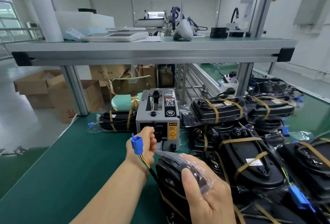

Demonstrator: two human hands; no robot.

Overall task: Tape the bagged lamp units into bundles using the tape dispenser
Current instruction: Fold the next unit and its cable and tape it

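Two bare hands work at a green-topped workbench [71, 161]. Near the middle of the bench stands a grey tape dispenser [157, 115], its front outlet facing the person and a yellow caution label beside that outlet.

The left hand [142, 143] reaches forward to the outlet, fingers curled against the opening; whether they pinch any tape cannot be told. A blue connector [137, 143] on coloured wires lies across the back of this hand, and its cable runs down to the unit below.

The right hand [209, 193], close to the near edge, grips a black bagged lamp unit [169, 173], thumb pressed on top over the crinkled clear plastic. This unit lies just in front of the dispenser, below and to the right of the left hand.

Filling the right side of the bench is a heap of taped bundles [250, 161], black units in clear bags banded with tan tape. One more bundle [116, 120] lies just left of the dispenser.

An aluminium shelf [151, 45] spans overhead. Cardboard boxes [35, 88] sit on the floor beyond the far left corner.
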